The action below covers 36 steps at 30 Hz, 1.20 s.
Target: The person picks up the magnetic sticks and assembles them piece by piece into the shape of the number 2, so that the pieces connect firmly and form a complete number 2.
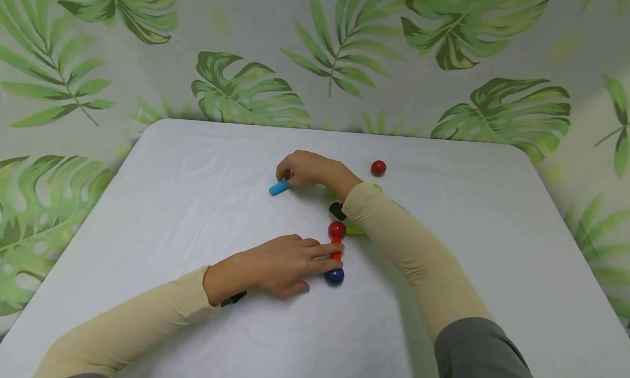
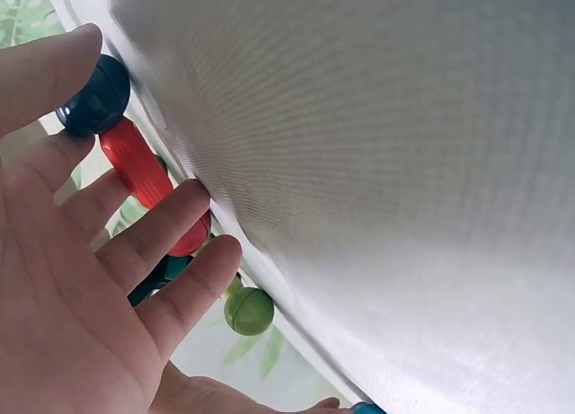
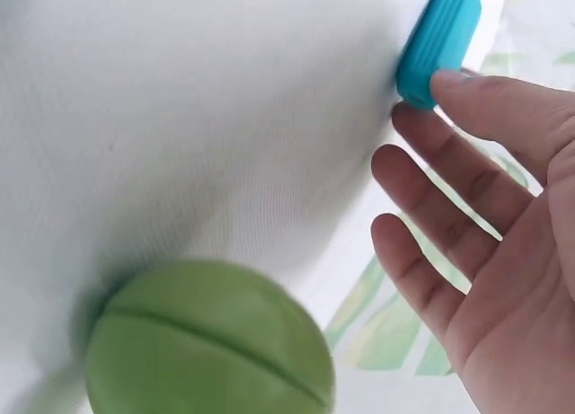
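Note:
My right hand (image 1: 307, 169) reaches over the middle of the table and pinches one end of a light-blue ribbed rod (image 1: 278, 188). In the right wrist view the thumb lies on this blue rod (image 3: 440, 46), with the index fingertip just under its end. The left hand (image 1: 283, 263) has its fingers stretched out over a short red rod (image 1: 336, 255). A red ball (image 1: 337, 230) sits at the rod's far end and a dark blue ball (image 1: 334, 277) at its near end. The left wrist view shows the thumb beside the dark blue ball (image 2: 97, 98).
Partly under the right forearm lie a black piece (image 1: 337, 211) and a yellow-green rod (image 1: 355, 230). A green ball (image 3: 216, 351) fills the bottom of the right wrist view. Another red ball (image 1: 378, 168) rests farther back. White cloth covers the table (image 1: 206, 192); leaf-patterned fabric hangs behind.

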{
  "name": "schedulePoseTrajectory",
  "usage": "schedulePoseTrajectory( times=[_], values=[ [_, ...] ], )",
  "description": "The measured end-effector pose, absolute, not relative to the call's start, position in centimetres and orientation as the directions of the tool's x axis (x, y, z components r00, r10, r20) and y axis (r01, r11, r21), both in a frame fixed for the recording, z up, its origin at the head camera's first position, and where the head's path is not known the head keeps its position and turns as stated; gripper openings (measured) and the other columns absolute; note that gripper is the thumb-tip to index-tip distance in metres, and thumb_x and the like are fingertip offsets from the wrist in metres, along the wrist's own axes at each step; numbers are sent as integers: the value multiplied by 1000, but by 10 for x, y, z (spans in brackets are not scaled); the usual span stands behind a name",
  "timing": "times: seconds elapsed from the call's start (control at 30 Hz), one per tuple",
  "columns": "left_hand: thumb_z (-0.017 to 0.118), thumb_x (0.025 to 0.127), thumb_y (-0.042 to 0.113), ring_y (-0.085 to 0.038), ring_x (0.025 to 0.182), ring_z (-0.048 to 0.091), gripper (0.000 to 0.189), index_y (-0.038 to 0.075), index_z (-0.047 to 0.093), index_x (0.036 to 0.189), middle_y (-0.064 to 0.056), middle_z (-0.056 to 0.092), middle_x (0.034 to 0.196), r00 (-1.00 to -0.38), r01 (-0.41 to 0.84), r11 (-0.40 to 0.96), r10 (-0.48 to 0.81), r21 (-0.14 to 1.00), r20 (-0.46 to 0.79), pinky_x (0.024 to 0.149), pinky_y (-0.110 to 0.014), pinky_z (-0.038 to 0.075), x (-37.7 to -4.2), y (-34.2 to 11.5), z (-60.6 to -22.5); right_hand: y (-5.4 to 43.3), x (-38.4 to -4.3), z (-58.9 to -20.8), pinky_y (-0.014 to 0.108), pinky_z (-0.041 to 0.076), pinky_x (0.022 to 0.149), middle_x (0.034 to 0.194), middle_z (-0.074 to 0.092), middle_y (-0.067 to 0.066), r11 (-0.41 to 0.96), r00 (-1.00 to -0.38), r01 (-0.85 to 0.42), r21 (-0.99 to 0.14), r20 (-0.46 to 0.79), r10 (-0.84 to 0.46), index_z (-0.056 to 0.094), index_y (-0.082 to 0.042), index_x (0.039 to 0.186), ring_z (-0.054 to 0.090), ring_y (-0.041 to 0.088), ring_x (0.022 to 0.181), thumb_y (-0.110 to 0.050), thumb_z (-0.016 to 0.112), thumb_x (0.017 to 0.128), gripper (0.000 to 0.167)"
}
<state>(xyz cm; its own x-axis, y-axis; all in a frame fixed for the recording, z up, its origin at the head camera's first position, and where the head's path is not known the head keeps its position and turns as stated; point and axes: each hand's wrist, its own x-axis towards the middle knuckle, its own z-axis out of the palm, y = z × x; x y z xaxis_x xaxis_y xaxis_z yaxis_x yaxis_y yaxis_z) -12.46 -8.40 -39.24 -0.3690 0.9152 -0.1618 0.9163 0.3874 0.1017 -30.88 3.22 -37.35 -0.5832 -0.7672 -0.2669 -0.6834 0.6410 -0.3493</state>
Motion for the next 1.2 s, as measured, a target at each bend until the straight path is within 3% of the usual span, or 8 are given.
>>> schedulePoseTrajectory(
  times=[0.3,0.63,1.03,1.2],
  values=[
    [60,95,34,-15,135,48,68,27,31,156,4,20,167,-371,916,390,914,98,-164,101,-36,49,-124,-85,-393,29,-307,-374,32,48,89,102,69,2,644,-581,-675,-360,-279,-765,74,-16,103,55,18,94,-32,70,93,20],
    [60,95,34,-16,136,49,67,29,32,155,6,22,166,-379,910,402,907,106,-182,103,-37,49,-126,-83,-393,39,-309,-377,34,47,92,113,65,8,675,-596,-662,-325,-316,-738,69,-17,126,55,20,98,-14,63,92,34],
    [63,94,32,-17,133,53,65,29,37,153,6,28,164,-381,912,402,905,83,-190,100,-38,51,-127,-80,-388,48,-305,-366,32,48,90,112,64,8,669,-613,-661,-339,-270,-743,74,-16,119,55,20,97,-10,62,93,29],
    [64,93,31,-17,133,53,65,28,39,152,5,29,164,-381,911,401,907,96,-180,100,-39,51,-126,-79,-387,53,-303,-361,34,49,97,115,68,7,657,-614,-671,-342,-240,-752,75,-12,114,60,21,105,-9,62,91,27]
  ],
)
